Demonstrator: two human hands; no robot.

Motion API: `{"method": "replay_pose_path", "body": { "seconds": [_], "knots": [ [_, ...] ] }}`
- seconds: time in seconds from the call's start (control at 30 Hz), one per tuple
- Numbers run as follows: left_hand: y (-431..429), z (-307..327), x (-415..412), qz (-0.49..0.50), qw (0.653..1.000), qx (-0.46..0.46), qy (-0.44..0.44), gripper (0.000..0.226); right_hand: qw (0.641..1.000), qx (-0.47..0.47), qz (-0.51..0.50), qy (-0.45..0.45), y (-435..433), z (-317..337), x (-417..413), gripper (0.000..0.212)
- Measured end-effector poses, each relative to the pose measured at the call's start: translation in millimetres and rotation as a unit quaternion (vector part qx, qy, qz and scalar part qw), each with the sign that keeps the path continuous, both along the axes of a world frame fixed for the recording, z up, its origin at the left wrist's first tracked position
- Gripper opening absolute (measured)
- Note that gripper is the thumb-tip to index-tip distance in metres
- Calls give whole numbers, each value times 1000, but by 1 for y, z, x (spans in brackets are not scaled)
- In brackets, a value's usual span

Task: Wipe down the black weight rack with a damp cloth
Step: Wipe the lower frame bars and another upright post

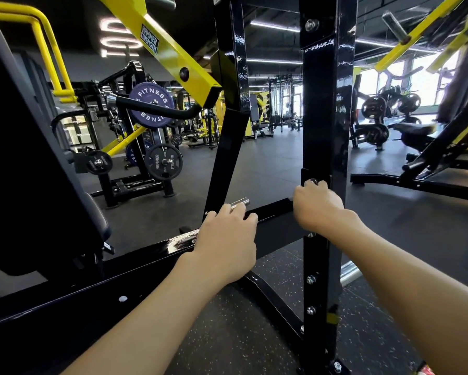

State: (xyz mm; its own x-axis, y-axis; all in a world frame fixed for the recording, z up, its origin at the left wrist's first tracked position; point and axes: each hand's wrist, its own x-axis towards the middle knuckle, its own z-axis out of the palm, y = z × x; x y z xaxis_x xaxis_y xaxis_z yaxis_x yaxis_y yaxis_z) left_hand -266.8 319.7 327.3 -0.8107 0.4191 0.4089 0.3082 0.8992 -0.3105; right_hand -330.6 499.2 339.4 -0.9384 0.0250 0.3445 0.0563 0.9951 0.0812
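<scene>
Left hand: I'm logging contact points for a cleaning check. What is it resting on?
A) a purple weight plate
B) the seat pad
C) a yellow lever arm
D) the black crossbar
D: the left hand lies on the black crossbar, fingers curled over its far edge beside the chrome peg.

left hand (pixel 227 244) on crossbar (pixel 170 246) | right hand (pixel 318 209) against upright (pixel 319 109)

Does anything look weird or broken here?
Nothing looks broken or spilled. One odd thing: no cloth shows in either hand. The left hand curls over the crossbar, and the right hand is at the upright post.
</scene>
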Motion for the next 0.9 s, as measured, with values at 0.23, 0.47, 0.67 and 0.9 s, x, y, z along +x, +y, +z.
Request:
{"method": "replay_pose_path", "body": {
  "seconds": [0.23,0.47,0.67,0.9],
  "knots": [
    [3,-2,1,3,1000,25,3,34,979,-16,182,89,-19,-14,16,38],
    [10,1,0,14,1000,6,-11,38,895,-330,232,192,-6,-51,28,30],
    [6,-2,-8,-10,1000,19,-14,38,783,-525,24,333,18,-73,7,16],
    [4,-3,-9,-25,1000,12,-4,43,819,-434,116,356,-24,-125,2,45]
  ]
}}
